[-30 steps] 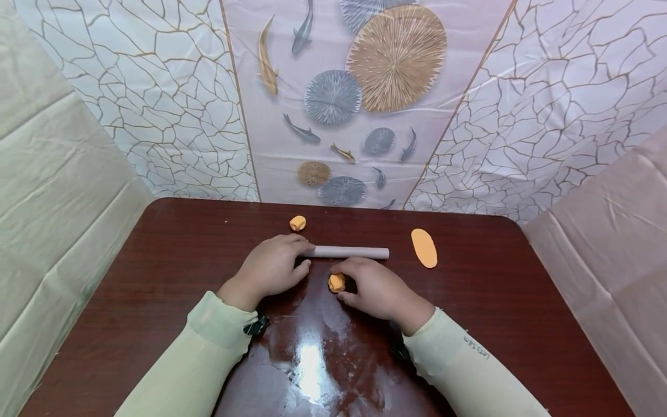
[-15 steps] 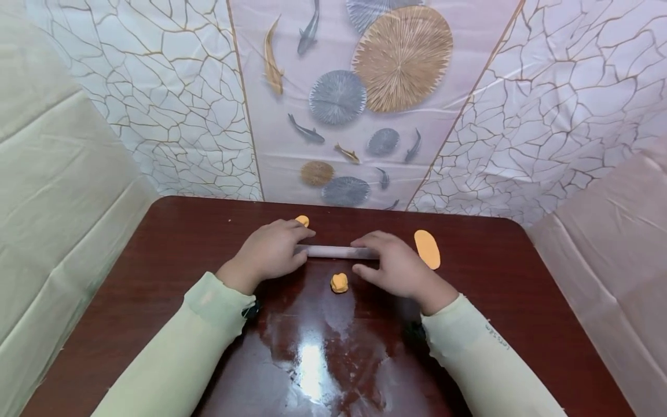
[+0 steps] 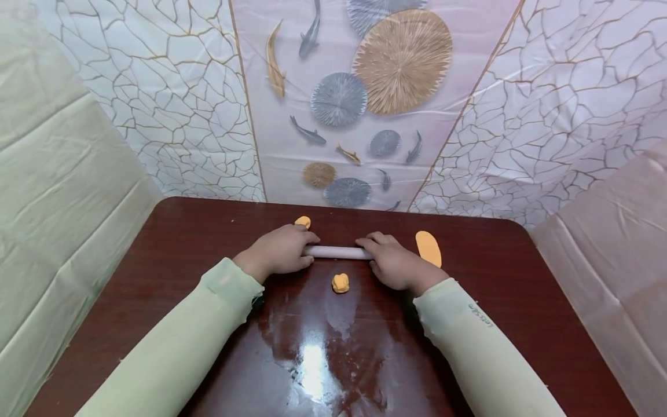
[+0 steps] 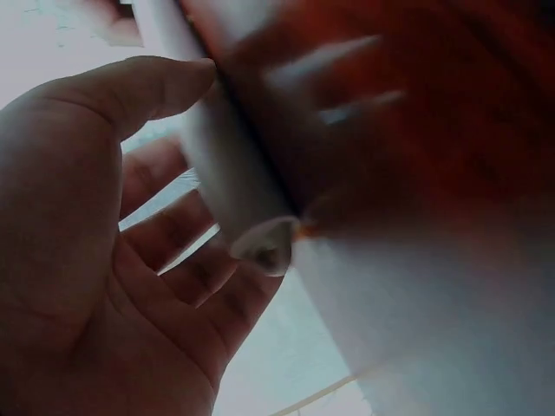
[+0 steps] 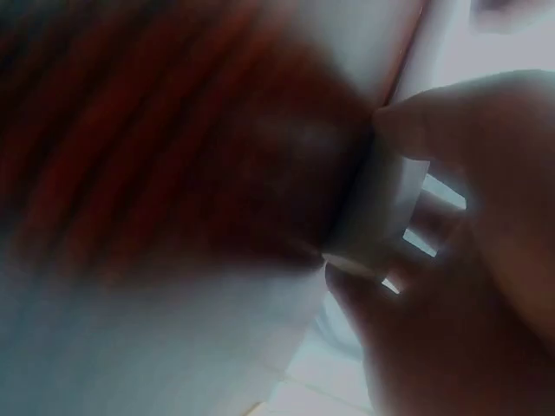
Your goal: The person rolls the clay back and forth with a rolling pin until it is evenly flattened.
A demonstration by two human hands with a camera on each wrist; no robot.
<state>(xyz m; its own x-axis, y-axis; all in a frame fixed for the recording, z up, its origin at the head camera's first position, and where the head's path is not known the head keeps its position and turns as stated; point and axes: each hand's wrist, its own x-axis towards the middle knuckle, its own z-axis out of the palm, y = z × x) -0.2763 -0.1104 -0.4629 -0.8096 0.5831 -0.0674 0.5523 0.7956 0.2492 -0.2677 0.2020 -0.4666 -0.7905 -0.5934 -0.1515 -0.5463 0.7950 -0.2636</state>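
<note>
A white tube (image 3: 336, 252) with a hollow end lies crosswise in the middle of the table. At its left end, my left hand (image 3: 283, 249) grips it between thumb and curled fingers, as the left wrist view shows. My right hand (image 3: 393, 262) holds the right end, with thumb and fingers on either side of the tube (image 5: 377, 204). Just in front of the tube sits a crumpled lump of orange modelling clay (image 3: 341, 283). A second orange clay lump (image 3: 303, 221) is behind my left hand, partly covered by it.
A flat orange clay oval (image 3: 428, 249) lies on the dark red-brown table (image 3: 500, 278), right behind my right hand. Pale smears and a bright reflection mark the table's front. A patterned cloth (image 3: 344, 116) hangs behind the table's far edge.
My right hand has let go of the front clay lump and moved to the tube's right end, gripping it. My left hand has closed round the left end.
</note>
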